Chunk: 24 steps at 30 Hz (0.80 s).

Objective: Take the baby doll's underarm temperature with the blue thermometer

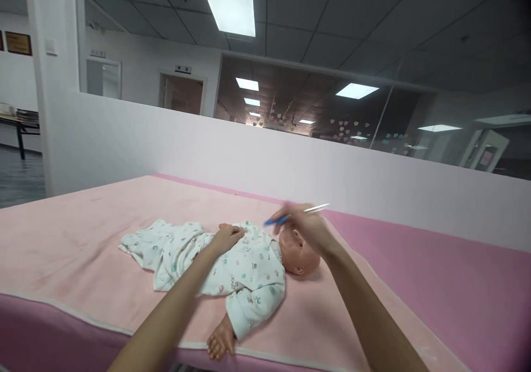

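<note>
Tan plastic baby doll in white print [257,261] lies near the pink cloth blanket's [83,239] front edge; the open left hand [229,237] likely steadies it, the right hand [306,224] grips a slim blue-ended stick [277,220], perhaps a pen, blurred.

Can see right hand [306,225] and pen [277,220] only as blurs; cannot see part of the doll [257,258] behind that hand; cannot read 2 wall signs [183,69].
</note>
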### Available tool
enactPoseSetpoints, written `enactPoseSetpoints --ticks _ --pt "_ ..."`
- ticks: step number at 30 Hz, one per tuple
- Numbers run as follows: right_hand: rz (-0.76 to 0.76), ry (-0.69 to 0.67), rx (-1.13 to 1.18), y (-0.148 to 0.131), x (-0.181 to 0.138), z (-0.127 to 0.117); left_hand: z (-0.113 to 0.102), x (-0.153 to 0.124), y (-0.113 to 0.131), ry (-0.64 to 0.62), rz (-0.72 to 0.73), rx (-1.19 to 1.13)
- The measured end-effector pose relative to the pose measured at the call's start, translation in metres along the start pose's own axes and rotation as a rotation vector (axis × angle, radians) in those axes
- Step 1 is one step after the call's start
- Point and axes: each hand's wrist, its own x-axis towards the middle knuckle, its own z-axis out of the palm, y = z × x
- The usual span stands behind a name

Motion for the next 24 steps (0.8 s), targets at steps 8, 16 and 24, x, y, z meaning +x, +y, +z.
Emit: enactPoseSetpoints --ticks 8,16,24 --pt "-0.058 -0.195 0.185 -0.011 -0.027 -0.019 -0.002 -0.002 0.003 -0.028 0.027 0.095" --pt "0.048 -0.309 0.183 -0.009 -0.09 -0.043 -0.011 -0.01 0.02 0.094 0.08 0.236" --pt "0.202 -0.414 -0.118 0.027 -0.145 -0.043 0.001 -0.029 0.071 0.187 0.33 0.211"
